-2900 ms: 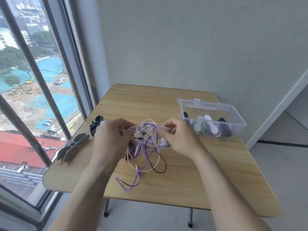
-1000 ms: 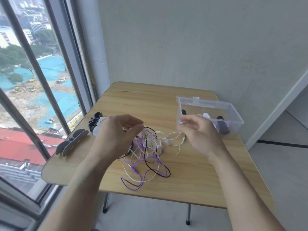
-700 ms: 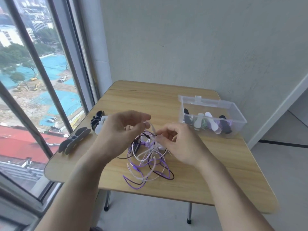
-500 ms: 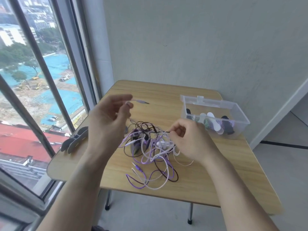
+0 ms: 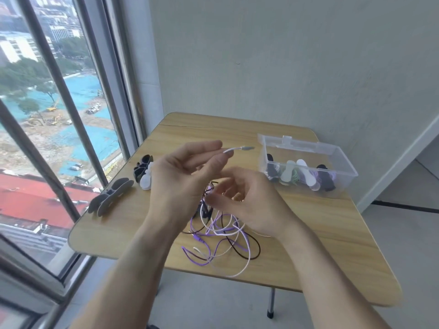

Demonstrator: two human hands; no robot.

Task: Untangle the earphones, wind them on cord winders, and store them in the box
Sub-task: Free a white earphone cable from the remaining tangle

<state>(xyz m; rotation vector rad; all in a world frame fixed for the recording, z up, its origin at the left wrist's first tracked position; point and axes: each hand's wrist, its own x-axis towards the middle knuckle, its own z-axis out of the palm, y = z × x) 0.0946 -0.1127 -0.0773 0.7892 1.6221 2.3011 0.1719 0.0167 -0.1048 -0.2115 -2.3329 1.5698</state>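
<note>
A white cable end with a grey metal plug (image 5: 238,148) is now held pinched in the fingertips of the left hand (image 5: 183,179), which has dropped slightly and moved toward the 3 o'clock side since half a second ago. The right hand (image 5: 247,205), earlier closed on the cords, is now seen with fingers loosely curled above the tangled bundle of thin purple, white and dark brown earphone cords (image 5: 221,236); whether a cord is gripped cannot be told. The glossy, looping cords are spread on the smooth, wood-grain desk (image 5: 332,245) at 6 o'clock of the hands. Flat, bone-shaped black and white cord winders (image 5: 142,173) lie at 9 o'clock, with a grey pair (image 5: 110,198) near the desk's edge. Wound earphones are stored in the clear rectangular plastic box (image 5: 306,167) at 2 o'clock.
</note>
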